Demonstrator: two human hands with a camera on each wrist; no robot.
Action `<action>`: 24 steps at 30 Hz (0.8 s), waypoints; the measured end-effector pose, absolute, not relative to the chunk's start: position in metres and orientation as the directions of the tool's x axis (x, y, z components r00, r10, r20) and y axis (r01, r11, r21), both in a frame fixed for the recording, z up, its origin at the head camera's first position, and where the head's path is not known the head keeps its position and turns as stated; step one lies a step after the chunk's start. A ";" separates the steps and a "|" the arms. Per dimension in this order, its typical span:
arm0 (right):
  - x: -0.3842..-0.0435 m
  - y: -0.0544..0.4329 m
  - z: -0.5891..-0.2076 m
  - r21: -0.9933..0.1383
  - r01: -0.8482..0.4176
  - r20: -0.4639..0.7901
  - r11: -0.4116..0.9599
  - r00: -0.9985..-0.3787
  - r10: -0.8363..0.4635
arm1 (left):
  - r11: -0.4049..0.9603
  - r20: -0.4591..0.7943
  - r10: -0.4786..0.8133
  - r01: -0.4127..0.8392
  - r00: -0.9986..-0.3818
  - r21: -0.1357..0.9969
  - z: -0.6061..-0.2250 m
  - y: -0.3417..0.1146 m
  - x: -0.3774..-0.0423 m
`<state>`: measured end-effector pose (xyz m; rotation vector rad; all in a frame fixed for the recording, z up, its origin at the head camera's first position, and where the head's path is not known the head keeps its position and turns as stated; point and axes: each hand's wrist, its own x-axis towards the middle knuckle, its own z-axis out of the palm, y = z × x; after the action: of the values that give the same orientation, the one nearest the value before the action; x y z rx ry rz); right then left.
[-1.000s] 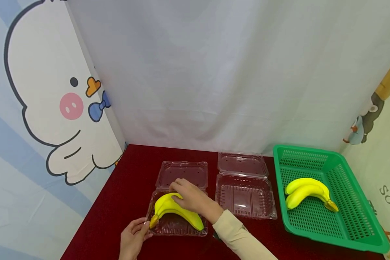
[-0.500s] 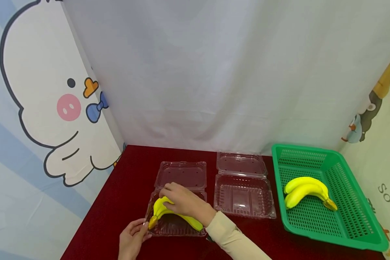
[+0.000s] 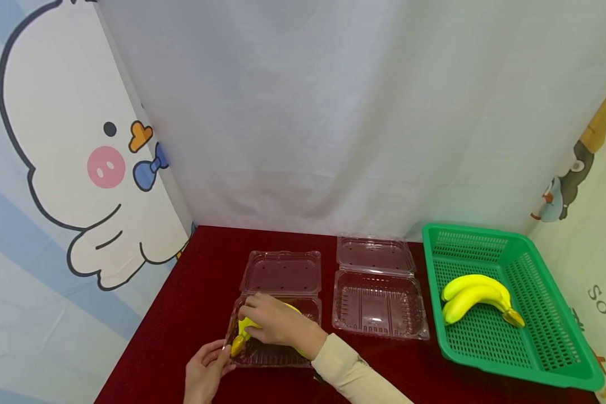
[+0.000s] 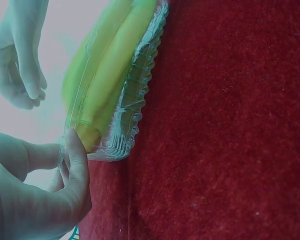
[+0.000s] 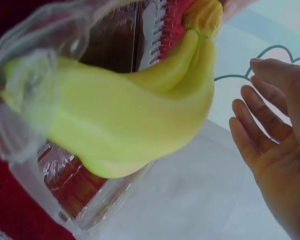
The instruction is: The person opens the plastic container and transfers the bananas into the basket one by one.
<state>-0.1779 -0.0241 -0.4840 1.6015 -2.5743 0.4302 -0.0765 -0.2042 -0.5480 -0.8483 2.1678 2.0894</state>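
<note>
A clear plastic clamshell box (image 3: 281, 273) stands with its lid folded back, and a bunch of yellow bananas (image 5: 125, 112) lies in its base, golden stem toward the left. My left hand (image 3: 204, 367) pinches the box's left rim between thumb and fingers, as the left wrist view shows beside the banana stem (image 4: 91, 137). Over the bunch in the head view is my right hand (image 3: 278, 322), hiding much of it. Both wrist views show a gap between that hand's loosely bent fingers (image 5: 260, 117) and the fruit; it holds nothing.
To the right, a second clear clamshell box (image 3: 379, 306) lies with its lid back. Farther right stands a green plastic basket (image 3: 545, 359) with another banana bunch (image 3: 477, 297) inside. A dark red cloth (image 3: 207, 280) covers the table; a pale curtain (image 3: 293, 112) hangs behind.
My right hand has shifted left and toward me over the bananas, toward the stem end. The left hand keeps its hold on the box rim.
</note>
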 end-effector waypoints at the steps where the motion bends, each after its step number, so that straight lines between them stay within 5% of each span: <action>1: -0.177 -0.025 -0.485 -0.177 -0.891 0.207 0.417 -0.448 -0.870 | -0.038 -0.371 -0.367 -0.385 -0.853 0.922 -0.548 -0.204 -0.077; 24: -0.163 -0.044 -0.491 -0.038 -0.908 0.081 0.416 -0.418 -0.905 | -0.041 -0.360 -0.359 -0.370 -0.861 0.928 -0.547 -0.205 -0.074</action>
<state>-0.1633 -0.0435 -0.4909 1.6676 -2.6032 0.1179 -0.0738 -0.2047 -0.5468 -0.8248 2.1688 2.1050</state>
